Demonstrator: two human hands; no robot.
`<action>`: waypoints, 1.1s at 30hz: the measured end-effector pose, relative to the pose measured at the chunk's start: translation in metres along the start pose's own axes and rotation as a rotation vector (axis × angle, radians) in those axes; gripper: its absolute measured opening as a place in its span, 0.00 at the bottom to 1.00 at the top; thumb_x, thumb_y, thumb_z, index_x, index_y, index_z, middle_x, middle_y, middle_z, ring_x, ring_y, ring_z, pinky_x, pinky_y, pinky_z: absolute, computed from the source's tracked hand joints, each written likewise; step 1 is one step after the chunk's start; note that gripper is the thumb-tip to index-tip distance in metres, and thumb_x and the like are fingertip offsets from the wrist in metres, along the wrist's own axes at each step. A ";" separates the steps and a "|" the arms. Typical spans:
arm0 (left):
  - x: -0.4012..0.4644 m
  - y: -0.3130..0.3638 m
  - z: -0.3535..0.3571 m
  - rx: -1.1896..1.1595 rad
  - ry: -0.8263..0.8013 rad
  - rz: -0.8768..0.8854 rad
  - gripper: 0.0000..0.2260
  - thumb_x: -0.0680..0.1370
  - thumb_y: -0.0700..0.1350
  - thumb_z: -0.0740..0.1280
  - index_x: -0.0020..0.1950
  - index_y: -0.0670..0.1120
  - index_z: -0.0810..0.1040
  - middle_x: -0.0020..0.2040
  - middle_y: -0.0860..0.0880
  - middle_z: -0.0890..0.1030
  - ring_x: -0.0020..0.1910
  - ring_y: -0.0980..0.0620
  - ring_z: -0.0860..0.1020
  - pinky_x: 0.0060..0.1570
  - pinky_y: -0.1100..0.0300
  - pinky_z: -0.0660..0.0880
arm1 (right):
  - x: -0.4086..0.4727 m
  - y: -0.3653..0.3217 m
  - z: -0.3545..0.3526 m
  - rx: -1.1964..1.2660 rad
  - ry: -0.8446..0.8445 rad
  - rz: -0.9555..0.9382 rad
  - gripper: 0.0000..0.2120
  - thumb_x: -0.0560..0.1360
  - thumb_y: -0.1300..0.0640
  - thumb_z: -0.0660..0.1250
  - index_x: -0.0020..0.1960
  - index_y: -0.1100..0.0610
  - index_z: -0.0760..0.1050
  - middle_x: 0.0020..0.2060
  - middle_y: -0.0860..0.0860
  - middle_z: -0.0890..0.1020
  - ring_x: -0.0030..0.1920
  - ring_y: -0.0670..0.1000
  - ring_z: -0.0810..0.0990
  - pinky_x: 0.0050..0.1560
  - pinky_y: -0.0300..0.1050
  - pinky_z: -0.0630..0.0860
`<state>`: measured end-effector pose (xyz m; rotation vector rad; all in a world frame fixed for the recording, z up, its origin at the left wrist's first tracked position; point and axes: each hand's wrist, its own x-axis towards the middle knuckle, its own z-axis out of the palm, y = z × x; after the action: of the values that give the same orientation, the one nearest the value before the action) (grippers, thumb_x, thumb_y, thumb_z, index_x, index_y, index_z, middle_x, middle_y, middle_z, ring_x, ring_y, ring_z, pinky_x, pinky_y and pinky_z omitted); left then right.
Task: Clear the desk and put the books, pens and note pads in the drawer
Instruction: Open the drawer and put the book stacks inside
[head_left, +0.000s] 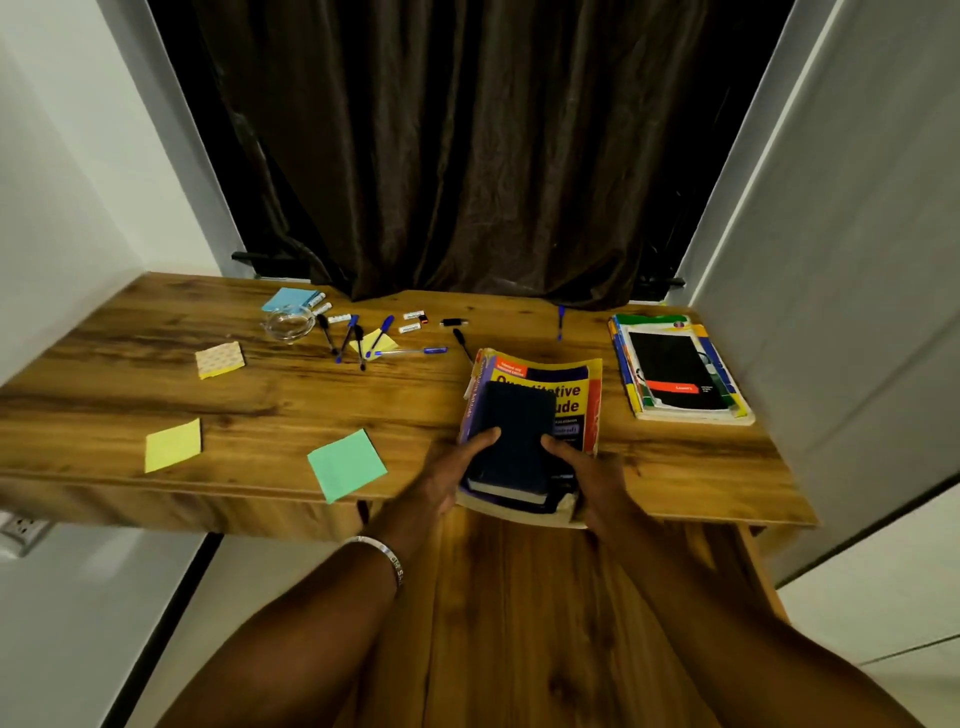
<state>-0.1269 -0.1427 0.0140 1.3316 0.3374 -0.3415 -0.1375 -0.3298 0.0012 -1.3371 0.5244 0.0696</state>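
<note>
While both hands clamp book stack (530, 441) at desk (249, 405) front edge, left hand (457, 470) and right hand (587, 480) curl under sides, thumbs pressed on dark notebook (517, 441) topping yellow textbook (563, 395) (likely to stop it sliding). Second book pile (680, 371) right of stack. Pens (363, 338), green note pad (347, 465), yellow note pad (173, 445) left of stack. Drawer not visible.

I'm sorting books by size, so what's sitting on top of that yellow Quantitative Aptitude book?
A dark blue book lies on the yellow book, pinned by the thumbs of the left hand and right hand. It hides part of the title; anything beneath the stack is covered.
</note>
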 end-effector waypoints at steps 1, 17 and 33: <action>-0.009 -0.004 0.000 0.002 0.009 0.010 0.15 0.70 0.48 0.75 0.54 0.45 0.79 0.51 0.43 0.83 0.49 0.47 0.82 0.45 0.56 0.81 | -0.006 0.004 -0.003 -0.013 -0.003 0.031 0.39 0.52 0.48 0.85 0.61 0.55 0.75 0.50 0.53 0.85 0.48 0.55 0.85 0.48 0.57 0.82; -0.157 -0.109 -0.034 -0.064 0.101 -0.044 0.23 0.69 0.49 0.76 0.59 0.39 0.77 0.49 0.41 0.85 0.47 0.43 0.84 0.41 0.56 0.81 | -0.100 0.115 -0.055 -0.139 -0.138 0.213 0.43 0.47 0.40 0.84 0.60 0.47 0.76 0.52 0.50 0.85 0.50 0.55 0.85 0.49 0.58 0.82; -0.189 -0.170 -0.094 -0.048 0.134 -0.053 0.25 0.67 0.47 0.78 0.61 0.40 0.77 0.53 0.42 0.84 0.50 0.43 0.84 0.50 0.48 0.81 | -0.180 0.161 -0.031 -0.076 -0.203 0.163 0.20 0.66 0.59 0.78 0.55 0.52 0.76 0.49 0.49 0.83 0.49 0.53 0.82 0.46 0.51 0.79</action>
<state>-0.3744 -0.0761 -0.0746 1.3026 0.4913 -0.2870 -0.3611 -0.2744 -0.0772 -1.3419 0.4613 0.3588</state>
